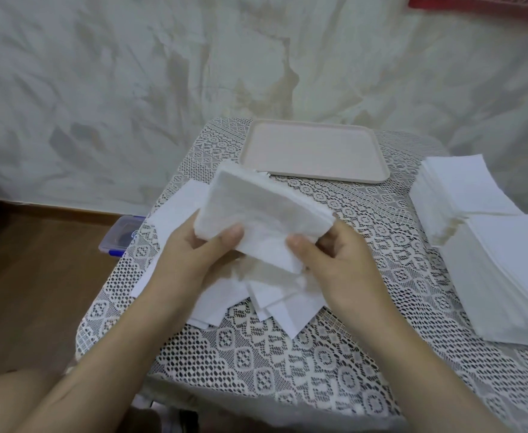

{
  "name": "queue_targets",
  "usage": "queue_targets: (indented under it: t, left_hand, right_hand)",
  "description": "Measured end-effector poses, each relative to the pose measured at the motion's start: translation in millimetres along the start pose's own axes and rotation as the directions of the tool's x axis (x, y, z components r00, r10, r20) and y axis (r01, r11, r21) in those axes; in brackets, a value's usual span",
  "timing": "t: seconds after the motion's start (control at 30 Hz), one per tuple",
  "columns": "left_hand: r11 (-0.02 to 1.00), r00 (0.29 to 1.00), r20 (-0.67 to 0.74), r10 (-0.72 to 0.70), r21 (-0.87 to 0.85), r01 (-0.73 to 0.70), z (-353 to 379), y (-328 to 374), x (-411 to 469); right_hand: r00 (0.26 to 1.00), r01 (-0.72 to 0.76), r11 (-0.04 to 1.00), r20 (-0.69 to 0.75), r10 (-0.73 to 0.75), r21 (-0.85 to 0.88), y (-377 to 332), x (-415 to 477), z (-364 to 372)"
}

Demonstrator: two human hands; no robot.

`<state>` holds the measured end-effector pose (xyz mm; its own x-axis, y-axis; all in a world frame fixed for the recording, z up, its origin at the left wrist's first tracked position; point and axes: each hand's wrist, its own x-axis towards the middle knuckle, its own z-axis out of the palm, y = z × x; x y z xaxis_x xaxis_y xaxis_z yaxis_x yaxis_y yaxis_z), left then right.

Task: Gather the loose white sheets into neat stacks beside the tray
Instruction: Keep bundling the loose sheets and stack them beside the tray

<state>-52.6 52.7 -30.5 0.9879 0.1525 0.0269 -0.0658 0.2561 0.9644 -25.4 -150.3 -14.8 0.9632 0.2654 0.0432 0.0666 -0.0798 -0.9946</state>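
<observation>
A thick bundle of white sheets (256, 210) is held tilted above the table. My left hand (193, 254) grips its near left corner, thumb on top. My right hand (331, 264) pinches its near right edge. Loose white sheets (275, 298) lie fanned out on the lace cloth under both hands, with more spread to the left (175, 214). The beige tray (315, 151) sits at the far middle of the table, nothing in it. Two tall neat stacks of white sheets stand at the right: one farther (465, 189), one nearer (512, 276).
A white lace cloth (287, 354) covers the small table. A clear plastic box with blue clips (118, 235) sits on the wooden floor to the left. A pale marbled wall rises behind the table.
</observation>
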Motion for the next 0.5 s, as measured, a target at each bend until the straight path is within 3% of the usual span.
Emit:
queue_targets:
  t: [0.13, 0.3, 0.43, 0.5]
  left_hand:
    - [0.999, 0.997, -0.068, 0.030, -0.042, -0.033, 3.2, 0.5, 0.9]
    - [0.988, 0.999, -0.015, 0.038, 0.149, -0.035, 3.6, 1.4, -3.8]
    - [0.997, 0.996, -0.053, -0.075, 0.019, 0.076, 15.5, -3.2, -9.2]
    - [0.991, 0.992, -0.067, -0.108, 0.072, 0.113, 18.9, -0.6, -12.1]
  right_hand:
    - [0.989, -0.074, 0.997, 0.133, 0.073, 0.002, -3.9, -3.1, -4.2]
    - [0.978, -0.025, 0.985, 0.200, 0.059, -0.168, -10.5, -3.8, -6.7]
    - [0.996, -0.020, 0.988, 0.079, 0.033, -0.155, -1.5, -6.1, 13.8]
    - [0.998, -0.012, 0.984, 0.054, 0.022, -0.177, 0.8, -4.7, 21.3]
